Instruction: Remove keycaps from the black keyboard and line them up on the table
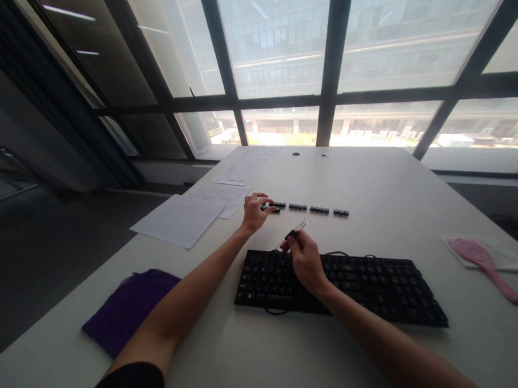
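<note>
My left hand [255, 212] reaches to the left end of a row of small black keycaps [298, 207], its thumb and fingers closed about one keycap [264, 207] there. The keycaps lie in several short groups across the white table. In my right hand [305, 256] is a keycap puller with a black handle [291, 234] and thin metal wires [303, 223], its wire end pointing up and away. That hand is raised over the upper middle of a black keyboard [379, 288], covering some of its keys.
Printed papers [183, 216] lie along the table's left edge. A purple cloth pouch [129, 305] is near my left forearm. At the right, a pink hairbrush-shaped item [481, 258] rests partly on a clear plastic bag [507, 254]. Large windows [282, 46] stand beyond the table [371, 182].
</note>
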### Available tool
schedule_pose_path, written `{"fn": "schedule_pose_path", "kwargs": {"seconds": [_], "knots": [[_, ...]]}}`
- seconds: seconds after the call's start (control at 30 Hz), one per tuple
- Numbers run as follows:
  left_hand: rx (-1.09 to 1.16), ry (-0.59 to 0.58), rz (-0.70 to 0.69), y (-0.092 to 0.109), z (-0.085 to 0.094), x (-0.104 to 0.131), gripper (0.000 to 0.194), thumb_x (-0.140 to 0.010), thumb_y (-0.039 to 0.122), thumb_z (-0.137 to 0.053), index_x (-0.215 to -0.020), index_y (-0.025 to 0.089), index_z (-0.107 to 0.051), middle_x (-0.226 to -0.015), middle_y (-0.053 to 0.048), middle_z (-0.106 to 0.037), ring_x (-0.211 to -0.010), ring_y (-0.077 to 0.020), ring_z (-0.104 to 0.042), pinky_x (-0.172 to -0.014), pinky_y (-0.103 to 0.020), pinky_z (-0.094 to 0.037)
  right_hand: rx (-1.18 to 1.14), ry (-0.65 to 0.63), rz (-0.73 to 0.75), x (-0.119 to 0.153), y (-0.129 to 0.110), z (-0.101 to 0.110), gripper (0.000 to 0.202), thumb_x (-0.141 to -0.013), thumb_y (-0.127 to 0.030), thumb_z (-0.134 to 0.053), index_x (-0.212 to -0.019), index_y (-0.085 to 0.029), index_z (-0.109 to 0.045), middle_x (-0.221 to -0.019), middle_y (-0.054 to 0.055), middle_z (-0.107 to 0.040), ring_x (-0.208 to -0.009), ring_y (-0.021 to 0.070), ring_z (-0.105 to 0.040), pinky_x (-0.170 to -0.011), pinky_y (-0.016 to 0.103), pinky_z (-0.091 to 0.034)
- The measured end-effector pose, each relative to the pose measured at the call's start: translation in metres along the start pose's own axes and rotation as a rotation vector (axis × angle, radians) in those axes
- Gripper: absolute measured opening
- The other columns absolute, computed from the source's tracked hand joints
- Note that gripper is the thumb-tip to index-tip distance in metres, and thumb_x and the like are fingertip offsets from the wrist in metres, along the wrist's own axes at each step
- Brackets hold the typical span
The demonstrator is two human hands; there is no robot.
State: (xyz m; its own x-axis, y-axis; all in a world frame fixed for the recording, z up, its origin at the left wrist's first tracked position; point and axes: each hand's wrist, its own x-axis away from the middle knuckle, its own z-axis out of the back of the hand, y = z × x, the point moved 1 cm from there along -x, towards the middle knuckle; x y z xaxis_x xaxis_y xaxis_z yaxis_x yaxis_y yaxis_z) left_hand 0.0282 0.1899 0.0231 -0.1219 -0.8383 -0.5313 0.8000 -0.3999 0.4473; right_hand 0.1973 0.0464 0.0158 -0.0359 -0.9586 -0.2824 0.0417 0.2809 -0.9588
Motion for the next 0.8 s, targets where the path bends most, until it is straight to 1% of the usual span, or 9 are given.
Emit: {"fn": "schedule_pose_path", "kwargs": {"seconds": [0.07,0.17,0.23,0.3,0.4,0.47,0.6,0.67,0.8], "knots": [[0.032,-0.005,-0.045,0.016,0.016,0.011,0.010,-0.083,0.025,-0.072,-0.092,0.023,-0.075,-0.111,-0.005,-0.065,-0.109,-0.0239,-0.055,-0.104,-0.042,-0.036,-0.001,0.000,0.001,0.000,-0.002,0.000,0.018,-0.094,-0.028,-0.049,-0.080,-0.020,-0.057,-0.072,0.002,-0.067,-0.066,0.0169,-0.062,-0.067,0.028,-0.046],[0.105,-0.056,-0.114,0.042,0.035,0.038,0.009,-0.087,0.022,-0.066,-0.090,0.024,-0.075,-0.105,-0.004,-0.068,-0.106,-0.0224,-0.058,-0.101,-0.040,-0.039,0.027,-0.025,0.018,-0.001,-0.007,0.002,0.017,-0.093,-0.027,-0.048,-0.080,-0.020,-0.057,-0.073,0.002,-0.068,-0.068,0.0175,-0.062,-0.068,0.029,-0.046],[0.146,-0.110,-0.123,0.056,0.044,0.059,0.013,-0.089,0.020,-0.062,-0.091,0.024,-0.074,-0.102,-0.004,-0.069,-0.104,-0.0220,-0.059,-0.098,-0.039,-0.042,0.076,-0.065,0.035,-0.003,-0.008,0.004,0.016,-0.093,-0.025,-0.048,-0.080,-0.021,-0.057,-0.073,0.001,-0.068,-0.068,0.0176,-0.062,-0.068,0.029,-0.045],[0.170,-0.175,-0.100,0.065,0.049,0.079,0.017,-0.089,0.018,-0.058,-0.092,0.024,-0.073,-0.100,-0.004,-0.070,-0.102,-0.0221,-0.060,-0.096,-0.039,-0.045,0.136,-0.098,0.039,-0.004,-0.007,0.006,0.015,-0.092,-0.024,-0.049,-0.080,-0.021,-0.057,-0.071,0.001,-0.067,-0.068,0.0177,-0.062,-0.067,0.028,-0.044],[0.199,-0.295,-0.060,0.070,0.051,0.103,0.023,-0.089,0.014,-0.053,-0.090,0.025,-0.073,-0.094,-0.004,-0.071,-0.094,-0.0213,-0.063,-0.090,-0.037,-0.048,0.232,-0.135,0.021,-0.006,-0.002,0.007,0.015,-0.091,-0.022,-0.050,-0.077,-0.021,-0.057,-0.068,0.001,-0.066,-0.065,0.0180,-0.060,-0.064,0.028,-0.041],[0.211,-0.337,-0.049,0.069,0.050,0.113,0.025,-0.088,0.012,-0.051,-0.090,0.025,-0.072,-0.093,-0.004,-0.071,-0.092,-0.0210,-0.063,-0.089,-0.037,-0.048,0.296,-0.164,0.019,-0.007,0.001,0.006,0.016,-0.089,-0.022,-0.051,-0.074,-0.021,-0.056,-0.066,0.001,-0.065,-0.063,0.0181,-0.058,-0.063,0.028,-0.040],[0.180,-0.319,-0.040,0.067,0.045,0.123,0.024,-0.087,0.013,-0.049,-0.088,0.024,-0.071,-0.093,-0.005,-0.069,-0.093,-0.0215,-0.061,-0.087,-0.036,-0.048,0.364,-0.215,0.050,-0.007,0.000,0.006,0.018,-0.088,-0.022,-0.051,-0.071,-0.022,-0.054,-0.064,0.000,-0.062,-0.062,0.0179,-0.055,-0.062,0.028,-0.038],[0.155,-0.311,-0.043,0.067,0.043,0.125,0.024,-0.088,0.013,-0.048,-0.085,0.024,-0.069,-0.092,-0.005,-0.068,-0.092,-0.0217,-0.060,-0.085,-0.036,-0.048,0.381,-0.250,0.068,-0.006,-0.003,0.008,0.017,-0.089,-0.022,-0.051,-0.071,-0.022,-0.053,-0.065,0.001,-0.062,-0.062,0.0179,-0.055,-0.061,0.027,-0.037],[0.152,-0.303,-0.038,0.068,0.043,0.126,0.025,-0.087,0.012,-0.048,-0.084,0.025,-0.069,-0.092,-0.005,-0.067,-0.093,-0.0218,-0.059,-0.086,-0.036,-0.048,0.414,-0.298,0.110,-0.002,-0.009,0.013,0.017,-0.089,-0.022,-0.050,-0.073,-0.022,-0.055,-0.067,0.002,-0.064,-0.064,0.0190,-0.056,-0.062,0.028,-0.037]]}}
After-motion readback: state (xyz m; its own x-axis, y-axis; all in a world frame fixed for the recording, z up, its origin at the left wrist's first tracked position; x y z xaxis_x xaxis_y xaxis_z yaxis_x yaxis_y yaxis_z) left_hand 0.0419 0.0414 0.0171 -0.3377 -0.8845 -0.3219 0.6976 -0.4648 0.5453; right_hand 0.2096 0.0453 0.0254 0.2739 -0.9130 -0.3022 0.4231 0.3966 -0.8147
